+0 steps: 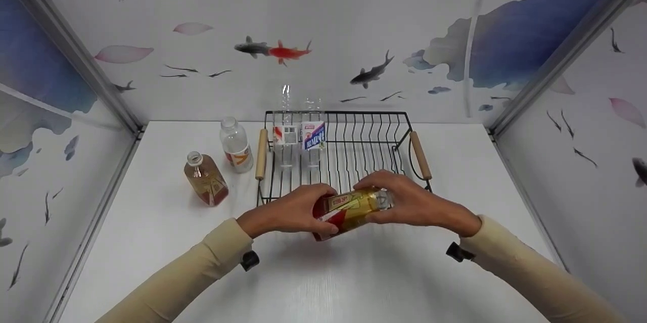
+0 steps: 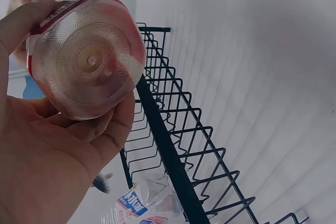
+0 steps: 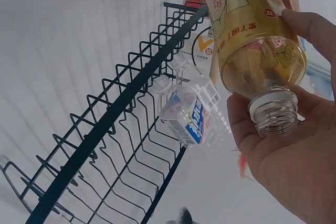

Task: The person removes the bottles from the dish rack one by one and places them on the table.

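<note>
Both hands hold a capless plastic bottle point(image 1: 349, 209) with a yellow and red label, tilted on its side above the front of a black wire rack point(image 1: 349, 161). My left hand point(image 1: 295, 209) grips it near the base, and that round base point(image 2: 89, 59) faces the left wrist view. At the neck end my right hand point(image 1: 407, 201) has its thumb and fingers around the shoulder; the open threaded mouth point(image 3: 275, 116) shows in the right wrist view. Inside the rack's left part two clear bottles stand upright: one point(image 1: 286, 133) with a white and red label, another point(image 1: 313, 136) with a blue and white label.
Left of the rack, on the white table point(image 1: 126, 242), stand a clear bottle point(image 1: 236, 146) with an orange-marked label and a brownish bottle point(image 1: 206, 179), both capless. The rack has wooden handles, left point(image 1: 262, 153) and right point(image 1: 420, 155). Printed panels point(image 1: 323, 25) enclose the back and sides.
</note>
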`<state>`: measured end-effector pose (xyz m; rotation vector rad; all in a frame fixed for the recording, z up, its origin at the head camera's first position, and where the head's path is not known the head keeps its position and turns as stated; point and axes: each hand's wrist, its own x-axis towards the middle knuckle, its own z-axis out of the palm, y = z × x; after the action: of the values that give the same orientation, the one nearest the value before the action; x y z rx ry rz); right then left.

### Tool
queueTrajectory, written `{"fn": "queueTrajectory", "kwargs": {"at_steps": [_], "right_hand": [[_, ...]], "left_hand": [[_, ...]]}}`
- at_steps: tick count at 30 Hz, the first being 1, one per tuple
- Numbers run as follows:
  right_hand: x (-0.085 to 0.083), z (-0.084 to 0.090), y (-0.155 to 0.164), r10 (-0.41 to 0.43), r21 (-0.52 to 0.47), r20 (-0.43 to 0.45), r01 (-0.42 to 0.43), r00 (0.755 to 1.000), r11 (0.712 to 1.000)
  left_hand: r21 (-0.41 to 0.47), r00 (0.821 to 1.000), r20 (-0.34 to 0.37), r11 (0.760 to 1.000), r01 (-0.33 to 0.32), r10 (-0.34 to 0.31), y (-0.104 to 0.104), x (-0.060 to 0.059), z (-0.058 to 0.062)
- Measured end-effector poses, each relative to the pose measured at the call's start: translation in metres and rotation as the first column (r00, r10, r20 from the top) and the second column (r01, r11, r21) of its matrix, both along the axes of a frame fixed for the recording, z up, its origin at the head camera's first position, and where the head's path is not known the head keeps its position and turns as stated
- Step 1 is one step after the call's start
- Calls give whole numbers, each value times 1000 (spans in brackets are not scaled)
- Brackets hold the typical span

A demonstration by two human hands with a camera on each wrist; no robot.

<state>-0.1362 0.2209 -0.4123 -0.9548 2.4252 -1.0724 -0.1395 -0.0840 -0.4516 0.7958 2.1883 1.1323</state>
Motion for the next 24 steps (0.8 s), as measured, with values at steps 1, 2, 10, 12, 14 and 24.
{"fn": "queueTrajectory", "kwargs": {"at_steps": [1, 2, 10, 12, 14, 24], "right_hand": [[-1, 0, 0, 2, -6, 1, -2, 1000, 1000], [-1, 1, 1, 4, -14, 0, -4, 1000, 1000], [-7, 4, 7, -29, -85, -4, 29, 1000, 996], [-8, 5, 8, -48, -113, 0, 48, 999, 992], [-9, 7, 10, -66, -144, 8, 67, 998, 987], [-19, 8, 13, -164, -198, 57, 172, 985, 965]], "left_hand": [[2, 1000, -1, 1000, 2, -2, 0, 0, 0], [4, 1000, -3, 1000, 3, -3, 0, 0, 0], [44, 1000, 3, 999, -22, 22, -6, 6, -6], [73, 1000, 2, 997, -31, 31, -7, 8, -9], [94, 999, -4, 995, -41, 41, -9, 10, -11], [167, 992, -52, 980, -107, 117, -11, 19, -20]]}}
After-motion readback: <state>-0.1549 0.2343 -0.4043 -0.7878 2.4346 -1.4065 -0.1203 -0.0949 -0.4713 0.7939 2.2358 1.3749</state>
